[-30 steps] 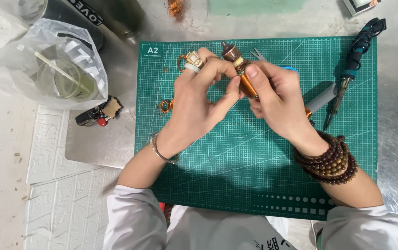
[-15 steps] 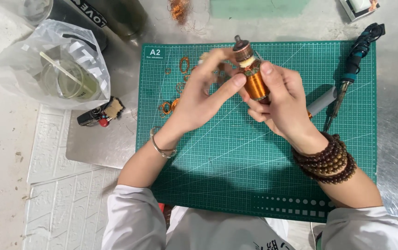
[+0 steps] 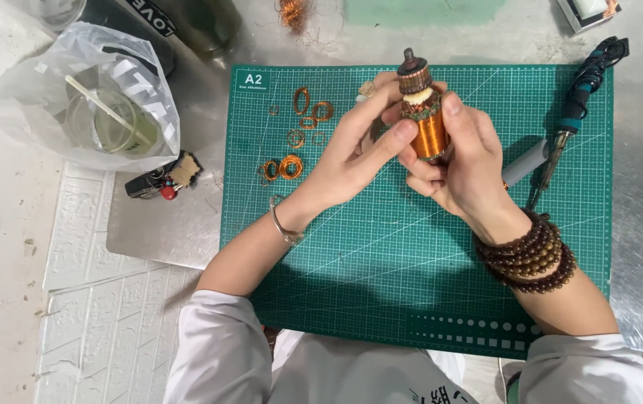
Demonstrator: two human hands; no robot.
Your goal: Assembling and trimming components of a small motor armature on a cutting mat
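Rotor [image 3: 424, 112] held upright over mat [image 3: 411, 247], near its top edge. Right hand [image 3: 462, 166] fingers clamped round copper body; left hand [image 3: 351, 153] fingertips pinching its left side. Wire coils [image 3: 291, 166] on mat, left of hands. Soldering iron [image 3: 568, 123] by mat's right edge. Lower mat bare. Bag [image 3: 82, 93] & lighter [image 3: 158, 179] off mat, left.

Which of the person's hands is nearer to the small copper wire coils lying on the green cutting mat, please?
Left. The left hand is just right of the copper wire coils; the right hand lies farther right, gripping the copper-wound rotor.
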